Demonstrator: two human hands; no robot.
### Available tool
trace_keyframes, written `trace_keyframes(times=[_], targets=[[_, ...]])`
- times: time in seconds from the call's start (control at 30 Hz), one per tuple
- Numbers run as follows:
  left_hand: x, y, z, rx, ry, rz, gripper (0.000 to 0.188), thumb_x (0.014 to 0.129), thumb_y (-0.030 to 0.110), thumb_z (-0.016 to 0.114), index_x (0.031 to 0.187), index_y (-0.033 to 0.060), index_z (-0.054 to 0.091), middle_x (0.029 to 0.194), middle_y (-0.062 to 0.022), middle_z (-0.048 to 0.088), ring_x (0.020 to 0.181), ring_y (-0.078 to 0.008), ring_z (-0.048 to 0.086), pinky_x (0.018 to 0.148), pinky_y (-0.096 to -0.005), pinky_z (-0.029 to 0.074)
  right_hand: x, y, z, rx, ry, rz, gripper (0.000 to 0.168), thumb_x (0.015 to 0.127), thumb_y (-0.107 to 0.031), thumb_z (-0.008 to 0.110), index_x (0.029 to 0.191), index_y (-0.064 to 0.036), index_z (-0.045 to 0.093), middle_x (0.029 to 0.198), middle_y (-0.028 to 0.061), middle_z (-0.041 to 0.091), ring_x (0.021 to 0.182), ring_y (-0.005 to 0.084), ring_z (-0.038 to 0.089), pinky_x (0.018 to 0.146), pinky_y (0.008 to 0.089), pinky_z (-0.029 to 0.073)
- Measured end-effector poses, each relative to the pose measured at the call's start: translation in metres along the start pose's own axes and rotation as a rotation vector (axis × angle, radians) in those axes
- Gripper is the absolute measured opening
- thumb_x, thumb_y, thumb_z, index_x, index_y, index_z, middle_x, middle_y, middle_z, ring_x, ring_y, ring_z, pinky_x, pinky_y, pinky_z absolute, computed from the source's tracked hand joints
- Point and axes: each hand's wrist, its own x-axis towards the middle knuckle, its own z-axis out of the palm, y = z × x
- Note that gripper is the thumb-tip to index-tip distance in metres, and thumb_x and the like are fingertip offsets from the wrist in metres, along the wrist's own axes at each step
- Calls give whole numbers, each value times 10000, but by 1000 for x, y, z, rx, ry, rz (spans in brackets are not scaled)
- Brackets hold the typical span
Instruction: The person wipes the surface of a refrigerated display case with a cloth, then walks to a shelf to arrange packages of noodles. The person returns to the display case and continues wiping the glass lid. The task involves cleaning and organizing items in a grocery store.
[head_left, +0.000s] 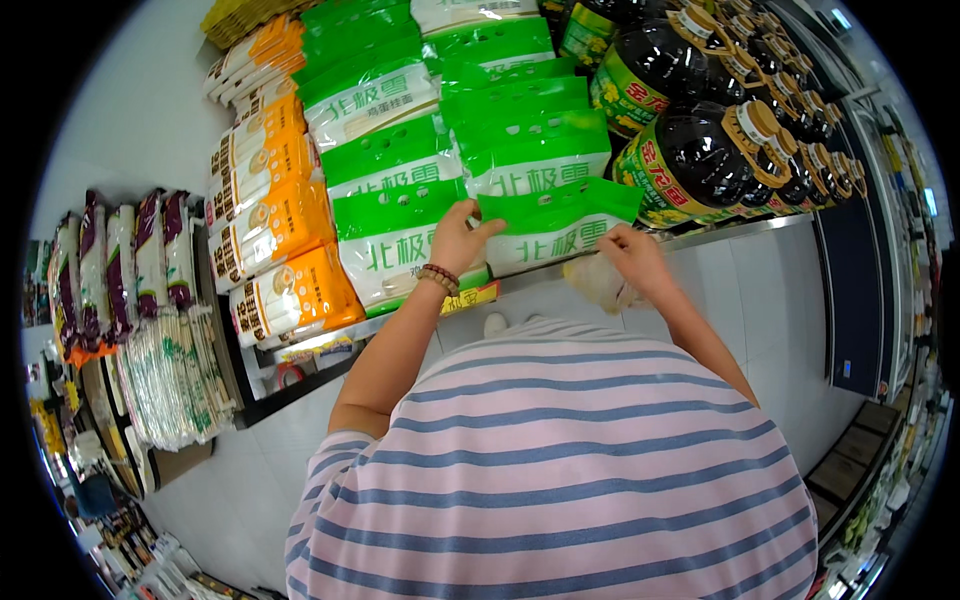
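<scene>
Green-and-white packs of dried noodles lie in two overlapping rows before me. My left hand, with beaded bracelets on its wrist, rests between the front pair. Its thumb touches the left edge of the front right noodle pack; the thumb and forefinger are apart. The front left noodle pack lies partly beneath that hand. At the right pack's lower right corner, my right hand has its fingers curled. A crumpled, translucent plastic bag, somewhat blurred, hangs below these fingers. Whether they also pinch the pack cannot be seen.
Orange-and-white noodle packs are stacked to the left. Large dark oil bottles stand at the right. A metal shelf edge carries a yellow label. Farther left is a pile of wrapped chopsticks.
</scene>
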Motion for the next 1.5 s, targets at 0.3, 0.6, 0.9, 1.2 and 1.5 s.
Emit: trace_keyframes(times=[0.3,0.6,0.9,1.2,1.5], targets=[[36,-17,12,-148,239,84,297,788,214,690,713,14,483,614,-52,467,578,-121,389,521,-299,355,30,-4,31,-138,101,227,338,818,-314,629,1000,-51,518,834,164,632,753,318,623,668,406,470],[47,-55,-2,-194,109,50,279,846,218,634,740,0,495,636,-72,489,596,-159,410,564,-305,382,4,-72,7,-302,92,272,499,836,-132,469,1324,-166,377,1225,189,483,926,375,609,793,464,499],[4,34,0,389,346,657,393,828,74,563,1213,26,501,1224,-163,489,1144,-350,426,956,-460,335,29,-26,19,-300,68,93,515,780,-133,490,1294,-175,489,1227,165,506,939,340,608,748,430,511],[15,77,38,355,201,695,316,848,37,541,1163,32,554,1173,-161,539,1081,-297,512,914,-418,407,-26,25,-39,-70,67,-72,325,848,-227,522,1136,-102,608,1012,107,655,880,289,633,703,391,506],[-49,273,271,-430,-742,387,208,928,51,486,1105,-33,558,984,-85,609,858,-130,578,764,-254,482,-184,136,-236,1119,706,58,291,904,-325,573,1015,-69,656,944,47,662,868,143,610,774,304,491]])
